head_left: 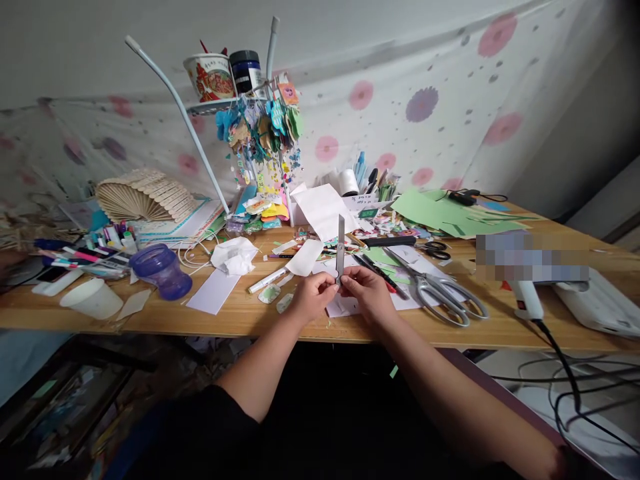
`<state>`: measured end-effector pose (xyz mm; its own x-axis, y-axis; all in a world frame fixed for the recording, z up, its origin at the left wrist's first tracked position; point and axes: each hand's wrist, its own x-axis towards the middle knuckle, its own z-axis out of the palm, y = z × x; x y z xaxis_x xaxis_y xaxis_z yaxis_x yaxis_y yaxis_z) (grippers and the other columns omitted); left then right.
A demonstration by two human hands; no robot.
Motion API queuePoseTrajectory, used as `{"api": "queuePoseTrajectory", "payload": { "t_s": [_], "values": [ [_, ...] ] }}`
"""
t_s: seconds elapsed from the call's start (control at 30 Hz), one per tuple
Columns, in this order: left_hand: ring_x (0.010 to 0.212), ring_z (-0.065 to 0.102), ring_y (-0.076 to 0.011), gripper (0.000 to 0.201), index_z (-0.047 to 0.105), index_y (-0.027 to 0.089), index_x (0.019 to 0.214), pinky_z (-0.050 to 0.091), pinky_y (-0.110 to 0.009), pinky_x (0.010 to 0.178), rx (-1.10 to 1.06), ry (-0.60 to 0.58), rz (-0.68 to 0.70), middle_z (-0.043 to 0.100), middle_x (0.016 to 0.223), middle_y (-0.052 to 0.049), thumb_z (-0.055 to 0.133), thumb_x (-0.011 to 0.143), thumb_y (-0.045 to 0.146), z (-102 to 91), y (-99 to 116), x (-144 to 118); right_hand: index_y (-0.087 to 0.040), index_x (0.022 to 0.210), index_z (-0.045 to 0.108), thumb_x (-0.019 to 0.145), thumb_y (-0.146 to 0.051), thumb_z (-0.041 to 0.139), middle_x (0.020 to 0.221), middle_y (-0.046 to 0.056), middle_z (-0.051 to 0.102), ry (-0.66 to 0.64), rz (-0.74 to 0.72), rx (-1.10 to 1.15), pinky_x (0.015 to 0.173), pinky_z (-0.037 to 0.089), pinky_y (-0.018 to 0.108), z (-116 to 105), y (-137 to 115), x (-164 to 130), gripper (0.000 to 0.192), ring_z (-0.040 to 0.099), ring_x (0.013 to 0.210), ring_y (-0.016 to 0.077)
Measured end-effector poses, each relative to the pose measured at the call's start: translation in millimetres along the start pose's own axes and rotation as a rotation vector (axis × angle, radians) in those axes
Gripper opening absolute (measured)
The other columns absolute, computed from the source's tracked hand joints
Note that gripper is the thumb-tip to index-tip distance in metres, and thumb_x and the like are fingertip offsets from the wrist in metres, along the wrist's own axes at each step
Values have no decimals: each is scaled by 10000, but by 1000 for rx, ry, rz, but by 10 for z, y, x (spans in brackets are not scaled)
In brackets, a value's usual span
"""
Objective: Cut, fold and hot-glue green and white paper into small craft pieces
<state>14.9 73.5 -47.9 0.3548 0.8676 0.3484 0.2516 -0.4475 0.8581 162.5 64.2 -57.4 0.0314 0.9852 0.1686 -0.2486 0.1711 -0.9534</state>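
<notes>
In the head view, both hands meet at the near edge of the wooden counter [240, 313], just above its front rim. The left hand [311, 298] and the right hand [369, 293] each close their fingers on the lower end of a slim grey craft knife [341, 250], which stands upright between them with its long narrow upper part pointing away from the person. Under the hands lies a sheet of white paper [345, 305]. Just to the right of the right hand lie large grey-handled scissors [440, 293], blades pointing back toward the middle of the counter, and a smaller black-handled pair [434, 249] lies farther back. Green paper sheets [440, 212] spread across the rear right. To the left of the hands are a white glue stick [267, 280], a crumpled tissue [234, 257], a purple plastic cup [161, 270] and a white cup [93, 299] on its side. A fan of wooden sticks [143, 195] sits at the rear left beside a row of markers [90, 257]. A white glue gun [525, 300] rests at the right, its black cord hanging off the edge.
</notes>
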Motion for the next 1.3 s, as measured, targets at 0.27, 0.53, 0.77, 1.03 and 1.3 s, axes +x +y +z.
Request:
{"api": "queuePoseTrajectory", "payload": {
  "t_s": [0.27,0.53,0.77,1.03,1.3],
  "values": [
    [522,444,-89,158,553,167,704,356,-205,505,19,86,10,483,556,38,511,799,286,-19,-44,10,-226,759,628,766,-255,614,854,50,579,3,-482,-499,612,536,302,28,-28,-86,33,585,798,182],
    [558,466,-98,133,571,172,698,373,-213,551,117,52,103,525,603,26,503,794,235,-26,-8,5,-228,743,669,742,-264,635,833,54,616,26,-485,-464,673,535,331,8,5,-39,50,602,793,189],
    [626,519,-122,178,600,169,742,411,-240,618,150,25,177,585,665,-7,482,838,262,-52,29,-14,-211,698,628,776,-238,609,780,45,605,-9,-504,-486,716,480,338,-12,-56,-43,85,586,764,187],
    [581,498,-111,161,634,169,742,403,-229,570,145,50,157,584,626,0,551,809,291,-22,-6,-1,-221,712,514,849,-249,507,748,35,562,-50,-568,-615,707,434,334,11,-68,-54,140,533,757,193],
    [571,518,-109,182,592,163,704,406,-224,555,-34,27,22,566,608,11,591,777,330,-25,-29,7,-227,731,456,866,-213,460,736,34,546,-59,-616,-670,688,415,330,29,-60,-69,136,516,756,198]
  ]
}}
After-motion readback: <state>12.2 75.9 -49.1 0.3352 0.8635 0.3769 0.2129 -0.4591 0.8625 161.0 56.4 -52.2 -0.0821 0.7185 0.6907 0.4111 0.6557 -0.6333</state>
